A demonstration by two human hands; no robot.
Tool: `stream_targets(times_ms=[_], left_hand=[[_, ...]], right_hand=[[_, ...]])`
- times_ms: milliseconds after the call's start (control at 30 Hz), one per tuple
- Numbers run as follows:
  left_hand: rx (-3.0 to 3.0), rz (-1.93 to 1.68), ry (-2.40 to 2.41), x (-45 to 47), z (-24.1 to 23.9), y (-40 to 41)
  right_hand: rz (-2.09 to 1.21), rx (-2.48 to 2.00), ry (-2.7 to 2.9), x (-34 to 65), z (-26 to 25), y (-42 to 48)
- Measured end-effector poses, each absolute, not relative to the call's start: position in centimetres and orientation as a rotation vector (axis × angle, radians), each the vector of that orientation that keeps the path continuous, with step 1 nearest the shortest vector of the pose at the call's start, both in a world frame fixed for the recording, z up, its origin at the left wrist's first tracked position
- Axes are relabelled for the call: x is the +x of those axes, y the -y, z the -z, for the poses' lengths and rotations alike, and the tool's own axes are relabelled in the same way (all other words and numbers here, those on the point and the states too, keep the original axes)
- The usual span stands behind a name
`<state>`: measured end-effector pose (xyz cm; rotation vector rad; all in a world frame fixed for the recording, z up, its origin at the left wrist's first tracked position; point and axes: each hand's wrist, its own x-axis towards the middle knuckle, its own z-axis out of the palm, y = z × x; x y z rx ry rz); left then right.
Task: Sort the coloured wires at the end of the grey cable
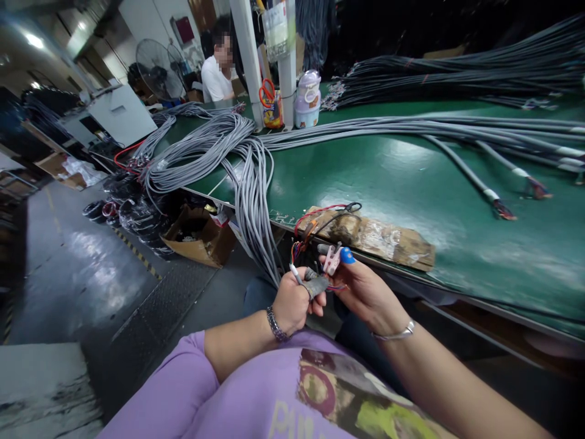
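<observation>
Cables drape off green table beside both hands' fingers

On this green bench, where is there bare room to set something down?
Bare green table lies between the taped cardboard pad at the near edge and the long grey cables behind. It is crowded at the left end, where coiled grey cable bundles spill over the edge.

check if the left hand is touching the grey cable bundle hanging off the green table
Touching. The head view shows the left hand closed around the lower end of the grey cable bundle that hangs off the green table, no gap visible.
</observation>
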<state>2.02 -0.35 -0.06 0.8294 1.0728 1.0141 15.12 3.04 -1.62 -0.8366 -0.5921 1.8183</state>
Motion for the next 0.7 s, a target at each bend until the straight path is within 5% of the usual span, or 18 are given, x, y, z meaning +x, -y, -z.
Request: stream_targets(times_ms=[400,700], left_hand=[[0.921,-0.929,-1.074,0.7,1.2,1.7],[1.152,-0.466,-0.997,0.1,0.9,1.2]], right_hand=[[-2.003,-0.852,0.768,16.2,1.2,-2.0],[-2.021,-0.851,1.277,16.8,-0.2,-1.1]])
